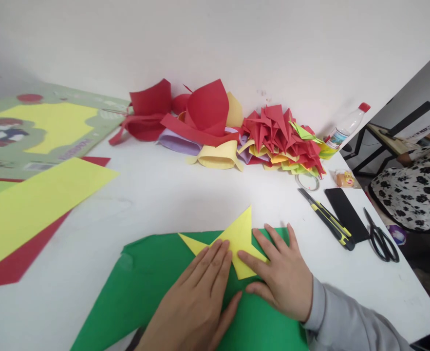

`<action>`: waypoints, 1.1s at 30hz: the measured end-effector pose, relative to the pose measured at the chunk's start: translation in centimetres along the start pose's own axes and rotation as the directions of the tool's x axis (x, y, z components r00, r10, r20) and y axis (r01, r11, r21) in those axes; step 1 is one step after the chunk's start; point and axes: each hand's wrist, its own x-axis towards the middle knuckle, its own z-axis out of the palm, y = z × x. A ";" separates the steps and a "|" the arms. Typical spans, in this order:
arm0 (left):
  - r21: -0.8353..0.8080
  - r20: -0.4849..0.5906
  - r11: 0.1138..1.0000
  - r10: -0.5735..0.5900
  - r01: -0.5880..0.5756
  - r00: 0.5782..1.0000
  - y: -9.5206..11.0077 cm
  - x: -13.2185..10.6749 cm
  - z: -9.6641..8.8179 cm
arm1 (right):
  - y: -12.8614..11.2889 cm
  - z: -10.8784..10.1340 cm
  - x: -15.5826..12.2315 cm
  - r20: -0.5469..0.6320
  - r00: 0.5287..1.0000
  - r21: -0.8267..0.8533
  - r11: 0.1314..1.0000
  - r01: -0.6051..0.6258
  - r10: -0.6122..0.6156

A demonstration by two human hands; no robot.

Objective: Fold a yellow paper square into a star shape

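White table (pixel 145 200) beneath green sheet (pixel 145 278), utility knife (pixel 327 218), scissors (pixel 376 234), tape roll (pixel 298 185).

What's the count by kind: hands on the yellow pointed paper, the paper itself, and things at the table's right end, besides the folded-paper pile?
Hands: 2 (left hand, right hand)
Yellow pointed paper: 1
Cutting tools: 2 (utility knife, scissors)
Bottle: 1
Tape roll: 1
Wrapped item: 1
Black flat item: 1
Total: 9

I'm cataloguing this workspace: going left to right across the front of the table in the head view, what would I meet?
Yellow paper strip, left hand, folded yellow paper, right hand, utility knife, flat black object, scissors.
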 end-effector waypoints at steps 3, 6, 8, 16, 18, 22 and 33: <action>0.000 -0.010 1.000 -0.006 0.006 1.000 -0.4 0.2 -0.1 | 0.0 0.2 -0.1 -0.006 1.000 0.000 1.000 0.005 -0.005; -0.018 -0.015 1.000 0.004 -0.004 1.000 -0.6 0.5 -0.2 | 0.0 0.3 -0.1 -0.010 1.000 0.000 1.000 0.009 -0.009; -0.026 -0.020 1.000 0.005 -0.006 1.000 -0.8 0.7 -0.4 | 0.0 0.5 -0.1 -0.025 1.000 0.007 1.000 0.006 -0.006; -0.045 -0.017 0.998 -0.032 0.032 0.999 -0.8 1.0 -0.5 | -0.7 0.6 0.7 -0.124 0.991 -0.090 0.995 0.039 -0.050; -0.056 -0.003 0.998 -0.038 0.038 0.999 -0.7 1.0 -0.4 | -0.9 0.5 0.7 -0.130 0.988 -0.139 0.988 0.067 -0.085; -0.035 -0.011 0.998 -0.043 0.043 0.999 -0.5 1.1 -0.3 | -1.2 0.4 0.6 -0.104 0.991 -0.191 0.980 0.060 -0.081; -0.067 -0.012 0.996 -0.065 0.064 0.998 0.0 1.3 -0.6 | -1.7 0.8 0.7 -0.152 0.983 -0.202 0.977 0.068 -0.100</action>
